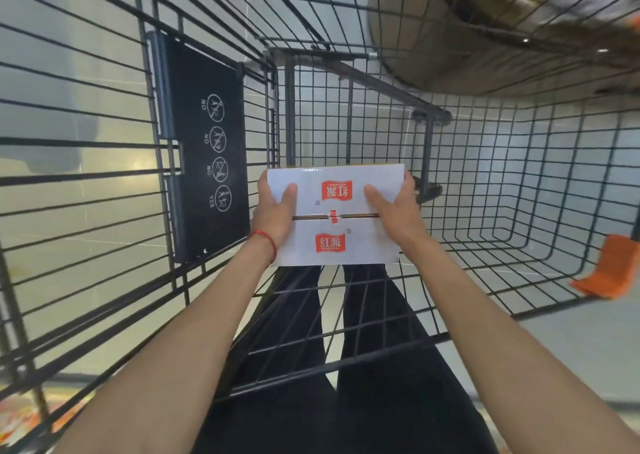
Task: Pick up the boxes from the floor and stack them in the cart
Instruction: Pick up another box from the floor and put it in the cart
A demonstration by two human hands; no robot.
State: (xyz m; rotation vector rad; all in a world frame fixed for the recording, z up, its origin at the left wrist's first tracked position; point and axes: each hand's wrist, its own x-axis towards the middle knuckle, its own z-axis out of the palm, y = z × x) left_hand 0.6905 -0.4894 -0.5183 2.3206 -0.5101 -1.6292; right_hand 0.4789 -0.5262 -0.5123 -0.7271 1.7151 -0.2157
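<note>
A white box with two red logos and a taped centre seam is held flat in front of me, low inside the black wire cart. My left hand grips the box's left edge, thumb on top, a red string on the wrist. My right hand grips the right edge the same way. Whether the box touches the cart's wire floor I cannot tell.
A black child-seat flap with white NO/YES pictograms hangs on the cart's left wall. An orange plastic corner piece sits at the right. A brown cardboard shape shows beyond the wires at the top right. My dark trouser legs appear through the wires.
</note>
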